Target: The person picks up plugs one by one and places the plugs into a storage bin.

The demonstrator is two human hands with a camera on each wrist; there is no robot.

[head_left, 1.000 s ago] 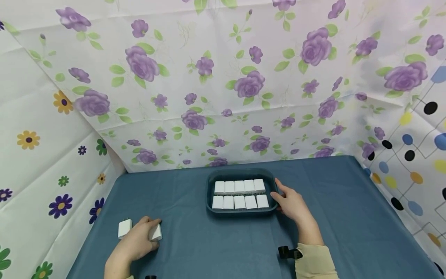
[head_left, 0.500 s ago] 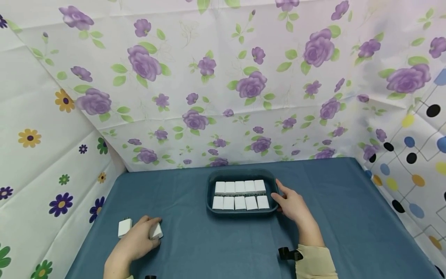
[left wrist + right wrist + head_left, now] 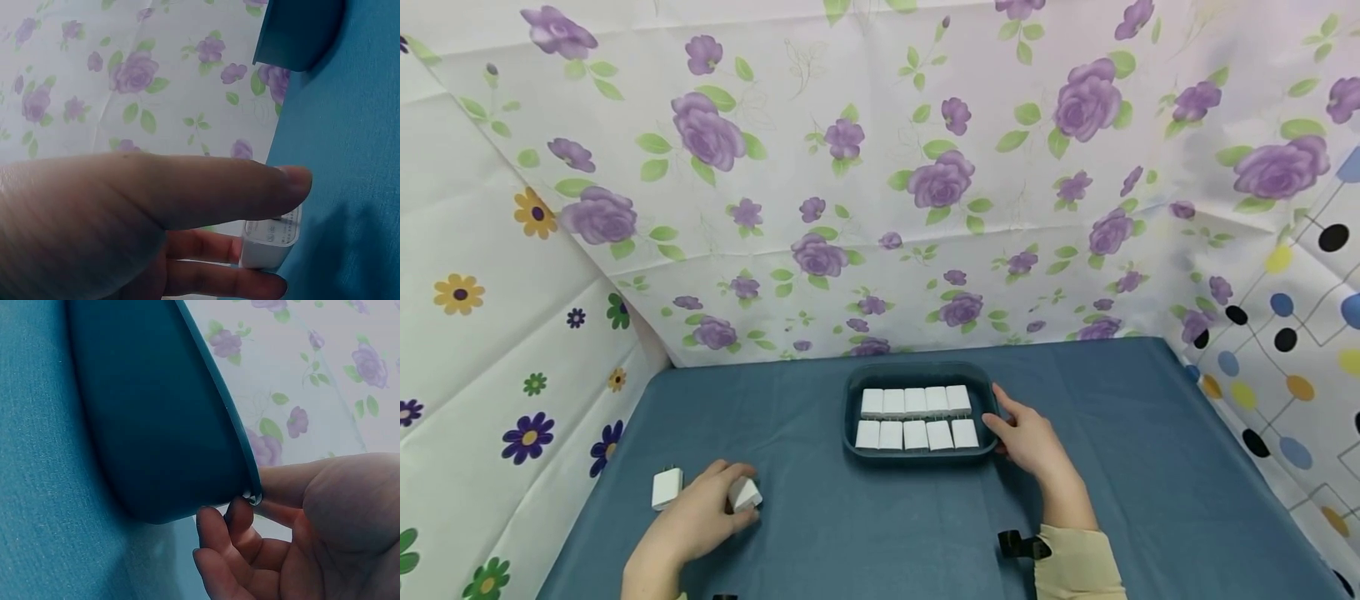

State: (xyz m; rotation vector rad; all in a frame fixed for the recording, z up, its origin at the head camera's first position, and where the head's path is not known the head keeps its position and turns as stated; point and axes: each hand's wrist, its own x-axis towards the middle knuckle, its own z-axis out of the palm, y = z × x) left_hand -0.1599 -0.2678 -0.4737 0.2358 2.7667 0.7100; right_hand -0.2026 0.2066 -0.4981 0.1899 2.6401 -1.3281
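In the head view my left hand pinches a white charger plug, which is tilted just over the blue cloth. The left wrist view shows the thumb on the printed face of that charger plug and fingers on its opposite side. My right hand grips the right end of a dark teal tray. Seen from the right wrist, the tray has its rim between thumb and fingers. Several white charger plugs lie inside the tray in two rows, prongs facing the middle.
Another white charger plug lies on the table at the left, beside my left hand, prongs away from me. The blue tablecloth spreads between the left hand and the tray. A flowered sheet hangs along the back edge.
My left hand has shifted slightly right and the charger plug in it has turned and tilted. The right hand and the tray have stayed in place.
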